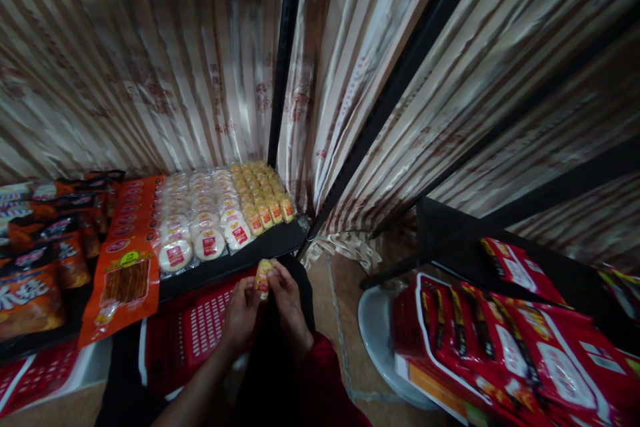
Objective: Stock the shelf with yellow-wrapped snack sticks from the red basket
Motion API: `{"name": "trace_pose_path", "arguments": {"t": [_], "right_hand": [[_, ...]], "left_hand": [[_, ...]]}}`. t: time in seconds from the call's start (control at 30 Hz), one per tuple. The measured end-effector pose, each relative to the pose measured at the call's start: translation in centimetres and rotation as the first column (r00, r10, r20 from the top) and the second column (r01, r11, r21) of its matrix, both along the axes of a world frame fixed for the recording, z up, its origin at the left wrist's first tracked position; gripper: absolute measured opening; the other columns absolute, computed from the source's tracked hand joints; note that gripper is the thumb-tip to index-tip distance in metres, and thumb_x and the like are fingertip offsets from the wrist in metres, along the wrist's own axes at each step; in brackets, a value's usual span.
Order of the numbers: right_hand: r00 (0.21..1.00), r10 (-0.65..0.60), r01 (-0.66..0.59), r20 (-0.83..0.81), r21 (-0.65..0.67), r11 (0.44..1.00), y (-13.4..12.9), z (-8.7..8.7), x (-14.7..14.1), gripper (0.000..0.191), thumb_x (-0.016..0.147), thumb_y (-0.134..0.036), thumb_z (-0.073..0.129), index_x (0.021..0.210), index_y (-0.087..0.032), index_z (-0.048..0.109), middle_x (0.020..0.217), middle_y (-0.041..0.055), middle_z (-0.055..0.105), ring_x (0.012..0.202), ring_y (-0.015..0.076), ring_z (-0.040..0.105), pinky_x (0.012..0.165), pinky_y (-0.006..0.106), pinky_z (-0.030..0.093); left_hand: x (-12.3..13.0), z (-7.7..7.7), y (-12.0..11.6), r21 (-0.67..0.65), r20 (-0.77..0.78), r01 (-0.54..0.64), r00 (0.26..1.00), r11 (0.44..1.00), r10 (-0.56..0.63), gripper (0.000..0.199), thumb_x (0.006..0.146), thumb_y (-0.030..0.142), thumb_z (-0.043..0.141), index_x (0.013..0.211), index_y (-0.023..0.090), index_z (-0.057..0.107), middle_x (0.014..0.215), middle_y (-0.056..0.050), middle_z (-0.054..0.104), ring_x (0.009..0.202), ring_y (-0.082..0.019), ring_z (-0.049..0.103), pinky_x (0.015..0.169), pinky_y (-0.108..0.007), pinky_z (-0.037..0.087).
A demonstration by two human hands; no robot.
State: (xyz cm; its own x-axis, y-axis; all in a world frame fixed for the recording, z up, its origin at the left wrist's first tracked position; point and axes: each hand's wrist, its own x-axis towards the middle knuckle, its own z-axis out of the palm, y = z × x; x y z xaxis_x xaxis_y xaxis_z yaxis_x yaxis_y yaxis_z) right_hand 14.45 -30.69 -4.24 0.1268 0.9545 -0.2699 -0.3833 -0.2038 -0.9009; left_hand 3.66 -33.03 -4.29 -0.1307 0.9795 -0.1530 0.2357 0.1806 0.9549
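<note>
Between my left hand (244,307) and my right hand (286,290) is a small yellow wrapped snack (263,278) with red print. Fingers of both hands pinch it, one hand at each side, just in front of the shelf edge. Beyond them, rows of similar small yellow wrapped snacks (257,193) stand at the right end of the black shelf (280,240). To their left are rows of round white wrapped snacks (209,243) with red labels.
A long orange snack package (131,273) hangs over the shelf's front, beside orange and black bags (30,300). Below is a red plastic basket (200,327). At right, a red basket (407,320) holds red packets (550,347), near a pale basin (370,333). Striped curtains (200,67) hang behind dark posts (285,47).
</note>
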Motion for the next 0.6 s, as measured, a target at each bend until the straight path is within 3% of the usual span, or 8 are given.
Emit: {"name": "trace_pose_path", "arguments": {"t": [0.1,0.3,0.43,0.6], "right_hand": [[0.999,-0.025,0.024,0.032,0.03,0.999,0.1,0.1,0.1,0.049,0.064,-0.039,0.073,0.108,-0.018,0.064,0.081,0.0016,0.068,0.072,0.0158,0.062,0.067,0.026,0.05],[0.984,-0.115,0.1,0.139,0.11,0.989,0.7,0.2,0.2,0.046,0.065,-0.038,0.071,0.106,-0.018,0.063,0.091,0.005,0.069,0.079,0.0171,0.064,0.074,0.029,0.052],[0.97,-0.091,0.057,0.224,0.154,0.986,0.9,0.1,0.4,0.035,0.072,-0.037,0.065,0.102,-0.02,0.065,0.1,0.0058,0.069,0.088,0.0183,0.064,0.081,0.03,0.051],[0.943,-0.107,0.044,0.314,0.2,0.979,1.3,-0.2,0.8,0.038,0.076,-0.032,0.058,0.112,-0.022,0.063,0.111,0.0063,0.065,0.098,0.0195,0.062,0.084,0.031,0.05]], "left_hand": [[0.4,0.8,0.4,0.033,-0.007,-0.008,1.0,0.999,0.008,0.034,0.079,0.041,0.047,0.099,0.016,0.056,0.099,-0.011,0.065,0.089,-0.023,0.063,0.083,-0.039,0.048],[1.0,1.0,1.6,0.107,-0.093,-0.072,0.992,0.992,0.082,0.027,0.078,0.037,0.045,0.091,0.017,0.058,0.093,-0.009,0.061,0.083,-0.022,0.06,0.081,-0.039,0.049],[1.4,0.8,2.5,0.132,-0.151,-0.1,0.981,0.986,0.12,0.024,0.075,0.029,0.046,0.091,0.018,0.059,0.09,-0.007,0.059,0.081,-0.02,0.059,0.081,-0.039,0.049],[1.9,0.8,3.5,0.176,-0.141,-0.069,0.985,0.982,0.095,0.026,0.075,0.025,0.045,0.096,0.018,0.06,0.091,-0.007,0.058,0.083,-0.019,0.06,0.082,-0.038,0.05]]}}
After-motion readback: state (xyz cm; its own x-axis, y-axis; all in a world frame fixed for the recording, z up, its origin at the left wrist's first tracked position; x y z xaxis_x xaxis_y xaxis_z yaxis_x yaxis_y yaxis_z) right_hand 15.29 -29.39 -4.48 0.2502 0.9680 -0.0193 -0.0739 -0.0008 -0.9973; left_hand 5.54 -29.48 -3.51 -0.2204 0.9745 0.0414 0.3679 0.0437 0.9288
